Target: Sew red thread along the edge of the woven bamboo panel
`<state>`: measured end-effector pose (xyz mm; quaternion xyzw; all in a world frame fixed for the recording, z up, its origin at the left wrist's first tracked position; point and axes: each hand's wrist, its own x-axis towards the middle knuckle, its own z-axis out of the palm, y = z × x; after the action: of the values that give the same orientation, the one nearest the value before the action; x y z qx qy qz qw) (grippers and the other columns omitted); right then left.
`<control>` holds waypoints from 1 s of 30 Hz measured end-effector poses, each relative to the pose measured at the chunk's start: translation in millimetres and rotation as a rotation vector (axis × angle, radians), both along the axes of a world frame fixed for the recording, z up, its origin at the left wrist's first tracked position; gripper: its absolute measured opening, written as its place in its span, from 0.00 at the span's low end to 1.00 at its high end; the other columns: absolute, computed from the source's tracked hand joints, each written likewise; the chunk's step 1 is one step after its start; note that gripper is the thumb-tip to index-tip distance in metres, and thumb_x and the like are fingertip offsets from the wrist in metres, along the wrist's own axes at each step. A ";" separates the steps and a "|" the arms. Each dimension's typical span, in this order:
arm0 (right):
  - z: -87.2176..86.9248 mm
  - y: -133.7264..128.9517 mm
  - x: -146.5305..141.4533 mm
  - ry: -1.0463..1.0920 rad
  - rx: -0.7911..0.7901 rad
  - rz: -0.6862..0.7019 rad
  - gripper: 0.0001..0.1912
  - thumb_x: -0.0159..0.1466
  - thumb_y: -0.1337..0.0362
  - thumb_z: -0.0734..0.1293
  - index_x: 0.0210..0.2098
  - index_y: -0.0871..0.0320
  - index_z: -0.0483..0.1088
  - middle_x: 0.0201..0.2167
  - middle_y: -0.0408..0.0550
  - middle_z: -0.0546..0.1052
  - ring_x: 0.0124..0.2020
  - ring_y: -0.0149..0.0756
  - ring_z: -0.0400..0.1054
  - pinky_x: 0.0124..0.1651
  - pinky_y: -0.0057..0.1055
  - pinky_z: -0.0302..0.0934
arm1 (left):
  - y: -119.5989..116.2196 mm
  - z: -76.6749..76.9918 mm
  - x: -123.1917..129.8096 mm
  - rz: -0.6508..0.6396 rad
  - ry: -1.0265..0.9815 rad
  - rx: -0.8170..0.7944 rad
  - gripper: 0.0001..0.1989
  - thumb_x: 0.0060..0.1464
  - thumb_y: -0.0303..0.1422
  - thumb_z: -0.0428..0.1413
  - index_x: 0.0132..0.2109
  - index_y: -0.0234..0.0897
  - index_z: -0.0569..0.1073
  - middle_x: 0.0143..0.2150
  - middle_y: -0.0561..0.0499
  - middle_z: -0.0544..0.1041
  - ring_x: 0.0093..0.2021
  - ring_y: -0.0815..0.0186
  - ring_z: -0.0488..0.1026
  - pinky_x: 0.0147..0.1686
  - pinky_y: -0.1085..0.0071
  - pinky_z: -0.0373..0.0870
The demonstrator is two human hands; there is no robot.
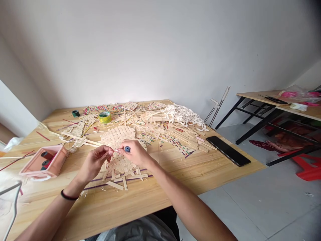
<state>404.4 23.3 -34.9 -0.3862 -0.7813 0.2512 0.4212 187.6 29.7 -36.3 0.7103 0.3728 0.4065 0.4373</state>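
Observation:
A dark blue thread spool (127, 149) sits in the curled fingers of my right hand (137, 153), its round end showing. My left hand (96, 162), with a dark band at the wrist, is closed in a pinch, fingertips close to those of my right hand. Whatever is between them is too fine to make out. Beneath both hands lies a pale woven bamboo piece (117, 134), rounded at its far end. Cut bamboo strips (115, 185) are strewn near its front edge.
A pink plastic box (60, 160) with several spools stands left. Behind are green-yellow tape (104, 117), a dark green roll (75, 113), loose strips and a white cord heap (187, 115). A black phone (228, 150) lies by the table's right edge. Another table (263, 97) stands farther right.

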 end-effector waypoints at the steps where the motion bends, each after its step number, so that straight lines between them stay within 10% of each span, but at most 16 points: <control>1: -0.3 0.4 -0.1 0.012 -0.004 0.002 0.07 0.67 0.71 0.70 0.31 0.60 0.76 0.31 0.45 0.77 0.33 0.31 0.68 0.40 0.27 0.58 | 0.0 0.3 0.1 0.003 -0.010 -0.009 0.19 0.60 0.48 0.63 0.36 0.36 0.79 0.28 0.50 0.75 0.29 0.65 0.71 0.31 0.71 0.69; 30: -1.5 -1.5 -3.8 0.207 -0.211 0.112 0.05 0.66 0.65 0.72 0.37 0.60 0.80 0.34 0.45 0.82 0.35 0.31 0.73 0.42 0.27 0.62 | 1.8 -1.1 -5.3 0.021 -0.169 -0.128 0.11 0.55 0.40 0.69 0.36 0.38 0.79 0.35 0.49 0.78 0.39 0.63 0.72 0.42 0.68 0.68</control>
<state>400.6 21.9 -36.3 -0.3563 -0.7232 0.3932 0.4419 182.3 31.4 -37.4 0.6401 0.3671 0.4449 0.5075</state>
